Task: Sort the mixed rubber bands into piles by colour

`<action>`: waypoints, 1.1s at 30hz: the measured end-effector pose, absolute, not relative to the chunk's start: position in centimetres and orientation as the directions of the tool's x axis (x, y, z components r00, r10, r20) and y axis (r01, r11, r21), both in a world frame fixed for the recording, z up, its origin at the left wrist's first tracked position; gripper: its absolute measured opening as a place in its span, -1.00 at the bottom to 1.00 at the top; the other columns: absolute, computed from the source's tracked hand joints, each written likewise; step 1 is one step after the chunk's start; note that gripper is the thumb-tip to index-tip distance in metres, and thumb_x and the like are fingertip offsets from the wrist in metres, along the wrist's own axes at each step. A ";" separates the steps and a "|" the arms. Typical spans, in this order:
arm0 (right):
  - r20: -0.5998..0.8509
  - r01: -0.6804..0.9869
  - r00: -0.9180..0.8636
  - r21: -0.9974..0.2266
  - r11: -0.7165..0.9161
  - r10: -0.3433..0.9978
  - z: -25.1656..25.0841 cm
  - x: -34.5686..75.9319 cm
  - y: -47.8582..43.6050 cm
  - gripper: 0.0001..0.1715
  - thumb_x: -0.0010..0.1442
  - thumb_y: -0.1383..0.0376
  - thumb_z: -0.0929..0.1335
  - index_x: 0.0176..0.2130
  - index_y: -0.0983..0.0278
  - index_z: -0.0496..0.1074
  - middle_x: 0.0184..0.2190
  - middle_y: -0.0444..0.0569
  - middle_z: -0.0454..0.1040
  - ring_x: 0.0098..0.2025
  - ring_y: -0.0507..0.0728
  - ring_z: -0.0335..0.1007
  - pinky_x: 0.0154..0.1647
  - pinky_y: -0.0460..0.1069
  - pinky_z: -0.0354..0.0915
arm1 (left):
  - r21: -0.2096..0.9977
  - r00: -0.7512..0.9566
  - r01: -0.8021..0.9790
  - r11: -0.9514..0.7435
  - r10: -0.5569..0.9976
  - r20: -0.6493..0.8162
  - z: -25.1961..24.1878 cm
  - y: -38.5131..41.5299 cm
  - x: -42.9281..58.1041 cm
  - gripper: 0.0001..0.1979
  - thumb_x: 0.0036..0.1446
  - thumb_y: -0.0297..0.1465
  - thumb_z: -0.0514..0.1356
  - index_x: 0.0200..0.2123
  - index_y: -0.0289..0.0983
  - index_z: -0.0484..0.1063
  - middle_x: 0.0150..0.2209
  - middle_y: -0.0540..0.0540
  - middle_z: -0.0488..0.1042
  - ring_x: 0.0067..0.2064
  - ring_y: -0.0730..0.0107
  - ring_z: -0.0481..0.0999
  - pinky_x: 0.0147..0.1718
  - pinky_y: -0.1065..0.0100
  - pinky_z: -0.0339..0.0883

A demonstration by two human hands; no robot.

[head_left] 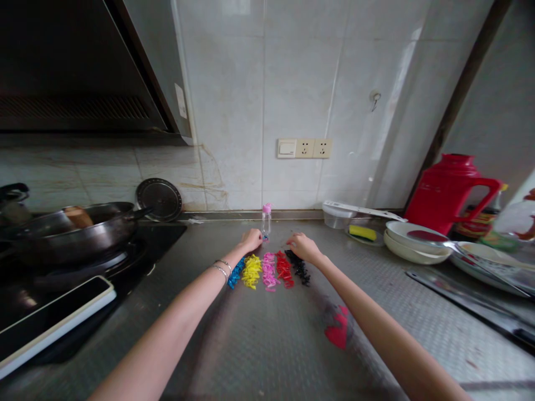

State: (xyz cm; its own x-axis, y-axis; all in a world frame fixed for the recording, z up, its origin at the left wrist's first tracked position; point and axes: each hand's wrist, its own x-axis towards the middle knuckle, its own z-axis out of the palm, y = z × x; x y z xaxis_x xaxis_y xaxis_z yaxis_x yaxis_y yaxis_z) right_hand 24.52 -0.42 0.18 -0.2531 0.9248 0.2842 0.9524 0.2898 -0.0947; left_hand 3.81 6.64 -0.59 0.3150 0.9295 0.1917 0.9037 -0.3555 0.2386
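Five piles of small loop-like pieces, which look like rubber bands, lie side by side on the metal counter: blue (236,273), yellow (252,272), pink (270,272), red (285,269) and black (300,269). Behind them stands a small clear bottle (266,224) with a pink top. My left hand (251,240) is closed beside the bottle's base, above the blue and yellow piles. Bluish specks show at its fingertips, too small to name. Over the back of the black pile is my right hand (303,247), its fingers curled together. Whatever it pinches is hidden.
To the left are a wok (75,236) on the black stove and a white-edged device (58,323). On the right stand a sponge (361,233) in a dish, stacked bowls (413,253), a knife (468,303) and a red thermos jug (438,192). A tiled wall rises behind.
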 end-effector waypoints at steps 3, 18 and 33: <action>0.280 0.955 -0.253 -0.084 0.286 0.926 0.2 24.7 -0.4 -0.68 0.07 0.33 0.18 -0.24 0.19 0.44 -0.19 -0.03 0.38 -0.10 0.10 0.22 -0.20 -0.10 0.16 | 0.246 0.330 0.892 -0.378 0.919 0.216 -0.8 7.0 3.9 -0.82 -0.04 -0.43 0.08 -0.41 -0.26 0.49 -0.33 -0.17 0.49 -0.28 0.31 0.44 -0.35 0.41 0.23; 0.267 0.943 -0.278 -0.108 0.315 0.923 0.1 23.2 2.1 -0.66 0.05 0.37 0.18 -0.23 0.20 0.45 -0.19 -0.01 0.41 -0.11 0.11 0.26 -0.23 -0.10 0.18 | 0.366 0.451 0.762 -0.534 0.843 0.291 -0.9 6.5 2.3 -0.80 -0.11 -0.44 0.09 -0.46 -0.36 0.50 -0.45 -0.12 0.49 -0.42 0.43 0.40 -0.40 0.46 0.19; 0.174 0.945 -0.296 -0.091 0.314 0.939 -0.4 18.8 4.1 -0.68 0.10 0.26 0.19 -0.20 0.19 0.43 -0.19 0.03 0.40 -0.12 0.13 0.26 -0.23 -0.08 0.18 | 0.337 0.747 0.531 -0.777 0.617 0.247 1.1 0.8 2.6 -0.82 -0.10 -0.45 0.14 -0.41 -0.36 0.52 -0.42 -0.11 0.50 -0.40 0.48 0.39 -0.39 0.52 0.17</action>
State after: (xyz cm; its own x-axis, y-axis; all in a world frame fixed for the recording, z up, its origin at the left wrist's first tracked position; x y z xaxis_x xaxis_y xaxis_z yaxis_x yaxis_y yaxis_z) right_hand 18.81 4.08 -0.38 -0.2958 0.9393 0.1739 0.9449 0.3144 -0.0908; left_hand 2.55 0.77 1.12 0.7471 0.6172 0.2466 0.5312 -0.7775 0.3368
